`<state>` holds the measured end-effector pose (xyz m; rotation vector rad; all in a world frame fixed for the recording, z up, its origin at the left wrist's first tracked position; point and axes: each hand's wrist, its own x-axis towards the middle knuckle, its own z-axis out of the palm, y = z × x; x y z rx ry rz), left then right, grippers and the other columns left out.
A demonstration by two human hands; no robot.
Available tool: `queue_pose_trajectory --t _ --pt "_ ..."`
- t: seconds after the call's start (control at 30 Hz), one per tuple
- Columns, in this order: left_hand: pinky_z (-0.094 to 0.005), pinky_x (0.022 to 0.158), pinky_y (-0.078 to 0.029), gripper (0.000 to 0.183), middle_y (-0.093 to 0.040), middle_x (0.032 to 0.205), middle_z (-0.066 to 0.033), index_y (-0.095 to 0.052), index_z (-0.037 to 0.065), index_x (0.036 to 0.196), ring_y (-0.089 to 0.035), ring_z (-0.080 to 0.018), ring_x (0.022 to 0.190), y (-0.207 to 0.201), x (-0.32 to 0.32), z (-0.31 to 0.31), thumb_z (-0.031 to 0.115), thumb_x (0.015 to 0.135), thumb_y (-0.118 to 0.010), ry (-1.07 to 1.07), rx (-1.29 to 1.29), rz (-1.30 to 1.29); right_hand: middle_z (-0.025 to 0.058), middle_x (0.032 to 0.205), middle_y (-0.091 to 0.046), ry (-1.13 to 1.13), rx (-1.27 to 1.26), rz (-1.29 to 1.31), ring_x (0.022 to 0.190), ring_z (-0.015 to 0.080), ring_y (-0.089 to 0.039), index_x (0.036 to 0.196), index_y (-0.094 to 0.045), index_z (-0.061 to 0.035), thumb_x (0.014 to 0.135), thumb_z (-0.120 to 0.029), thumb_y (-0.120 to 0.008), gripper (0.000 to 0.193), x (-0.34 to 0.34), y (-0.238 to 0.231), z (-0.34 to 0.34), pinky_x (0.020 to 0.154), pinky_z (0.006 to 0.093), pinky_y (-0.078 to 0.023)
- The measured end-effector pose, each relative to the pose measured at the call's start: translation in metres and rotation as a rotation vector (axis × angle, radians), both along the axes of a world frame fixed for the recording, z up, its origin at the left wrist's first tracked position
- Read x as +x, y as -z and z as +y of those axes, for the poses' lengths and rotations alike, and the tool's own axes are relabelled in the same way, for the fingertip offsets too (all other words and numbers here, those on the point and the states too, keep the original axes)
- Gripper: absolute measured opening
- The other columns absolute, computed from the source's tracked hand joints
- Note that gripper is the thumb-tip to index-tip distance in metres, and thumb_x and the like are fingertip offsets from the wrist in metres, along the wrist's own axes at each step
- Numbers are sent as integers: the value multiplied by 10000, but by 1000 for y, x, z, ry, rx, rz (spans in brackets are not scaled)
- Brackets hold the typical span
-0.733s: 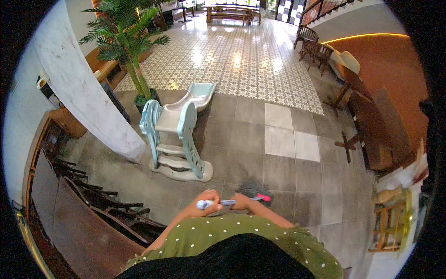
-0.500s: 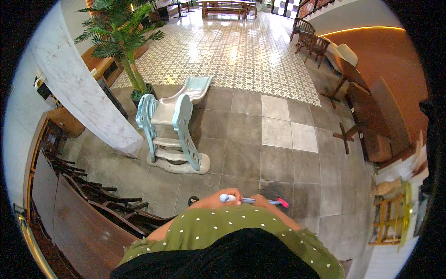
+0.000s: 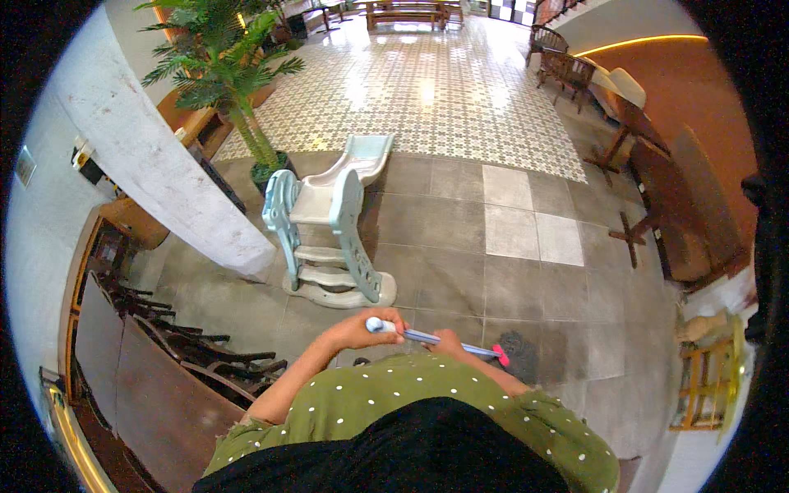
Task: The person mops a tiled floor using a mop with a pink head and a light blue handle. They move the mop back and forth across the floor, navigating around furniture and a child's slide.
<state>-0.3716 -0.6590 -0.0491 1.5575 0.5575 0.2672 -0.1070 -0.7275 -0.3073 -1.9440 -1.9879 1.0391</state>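
Observation:
A mop with a pale blue handle (image 3: 422, 337) slants in front of my body, its upper end at the left. My left hand (image 3: 374, 327) is wrapped round the handle near its whitish tip. Lower down the shaft, my right hand (image 3: 448, 344) also grips it, its fingers partly hidden. Past that hand a pink joint (image 3: 501, 355) links the handle to the dark grey, shaggy mop head (image 3: 521, 349), which rests on the grey floor tiles to the right.
Ahead to the left stands a blue and grey toddler slide (image 3: 337, 255), with a potted palm (image 3: 255, 135) behind it. A white pillar (image 3: 164, 156) is at the left. Dark tables (image 3: 156, 370) and chairs line the lower left. Tables (image 3: 686, 214) and a wooden rack (image 3: 705, 384) stand right.
Both hands have come forward from the body with the mop, the left one also shifting left. More of the mop head shows now. The whole view has swung slightly left.

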Motion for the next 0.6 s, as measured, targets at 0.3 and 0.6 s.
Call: queue_pose_trajectory --t 0.3,0.6 --pt "-352 752 -466 200 -638 886 -62 -602 71 892 -604 -230 835 -86 -39 10 204 844 -743 -171 508 212 172 778 -626 -17 398 377 763 391 -608 743 -582 -59 673 -131 -715 167 -97 -40 98 682 462 -478" --pt "-370 727 -483 217 -660 841 -66 -578 71 813 -616 -254 768 -55 -20 -23 221 850 -730 -287 538 12 165 776 -646 -351 235 284 751 367 -621 762 -608 -58 696 -238 -740 233 -88 -55 95 663 440 -482"
